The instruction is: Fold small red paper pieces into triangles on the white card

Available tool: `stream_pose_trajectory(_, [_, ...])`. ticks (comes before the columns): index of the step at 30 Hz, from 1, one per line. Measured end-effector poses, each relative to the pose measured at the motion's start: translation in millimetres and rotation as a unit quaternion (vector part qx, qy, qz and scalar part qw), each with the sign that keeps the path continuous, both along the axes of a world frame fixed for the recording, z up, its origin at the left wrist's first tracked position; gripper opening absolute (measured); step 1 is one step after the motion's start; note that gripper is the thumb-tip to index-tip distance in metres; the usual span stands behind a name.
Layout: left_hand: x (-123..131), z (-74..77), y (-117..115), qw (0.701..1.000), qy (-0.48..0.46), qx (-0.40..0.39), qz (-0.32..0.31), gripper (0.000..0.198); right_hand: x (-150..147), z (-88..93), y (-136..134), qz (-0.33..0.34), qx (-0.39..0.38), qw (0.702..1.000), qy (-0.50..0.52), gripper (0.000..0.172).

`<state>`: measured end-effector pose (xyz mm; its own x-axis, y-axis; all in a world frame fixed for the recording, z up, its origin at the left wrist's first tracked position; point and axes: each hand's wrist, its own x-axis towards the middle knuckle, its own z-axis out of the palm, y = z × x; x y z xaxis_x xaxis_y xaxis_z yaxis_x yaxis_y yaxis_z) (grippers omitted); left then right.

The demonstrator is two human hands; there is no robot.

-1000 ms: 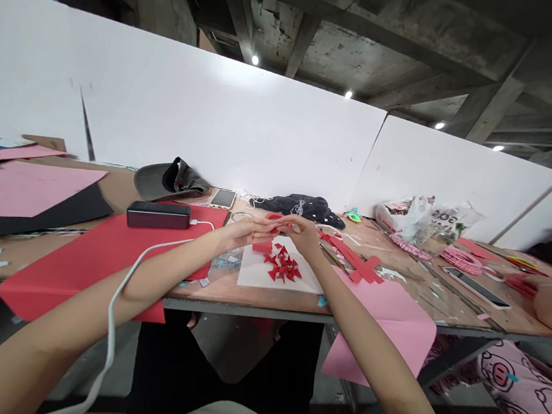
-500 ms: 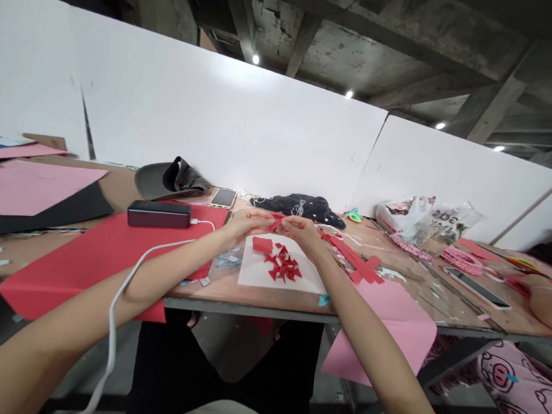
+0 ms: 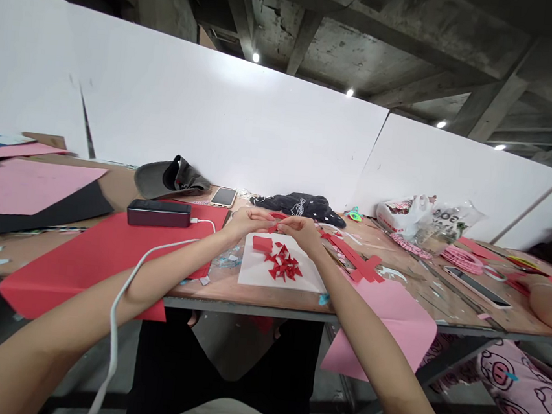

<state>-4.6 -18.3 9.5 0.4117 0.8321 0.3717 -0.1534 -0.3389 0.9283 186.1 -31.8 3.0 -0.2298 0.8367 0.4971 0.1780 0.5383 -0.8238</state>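
Red piece [image 3: 274, 228]: up between your two hands, above the far part of the white sheet [image 3: 249, 273], so it lies right at the fingertips and not off to one side.
Its long axis: you cannot tell; the piece is small and your fingers cover much of it.
Left hand [image 3: 249, 222]: you pinch the left side of the red piece, thumb against the fingers.
Right hand [image 3: 302, 230]: you pinch the same piece from the right, so both hands touch it and neither is nearer.
Folded pieces [image 3: 285, 264]: a loose pile of small, pointed red shapes on the white sheet, nearer your body than your hands.
Red squares [image 3: 263, 243]: flat on the white sheet, just left of the pile; whether one or several, you cannot tell.
Strips [image 3: 356, 260]: red, crossing one another on the surface [image 3: 223, 291], to the right of your right hand.
White bag [image 3: 416, 214]: well to the right, near the wall panel; patterned stuff shows about it, but what it holds is unclear.
Clear bag [image 3: 453, 219]: touching or just beside the white bag, with dark lettering; something brownish shows low in it, too indistinct to name.
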Motion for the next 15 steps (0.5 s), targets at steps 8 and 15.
stream_pose_trajectory(8, [-3.9, 3.7, -2.3, 0.994, -0.028, -0.084, -0.070, 0.027, -6.0, 7.2, -8.7, -0.018, 0.134, 0.991, -0.015, 0.018])
stream_pose_trajectory(15, [-4.7, 8.8, -3.7, 0.993, 0.028, -0.071, -0.090, 0.025, -5.1, 6.3, -9.5, -0.027, 0.179, 0.982, -0.045, 0.009])
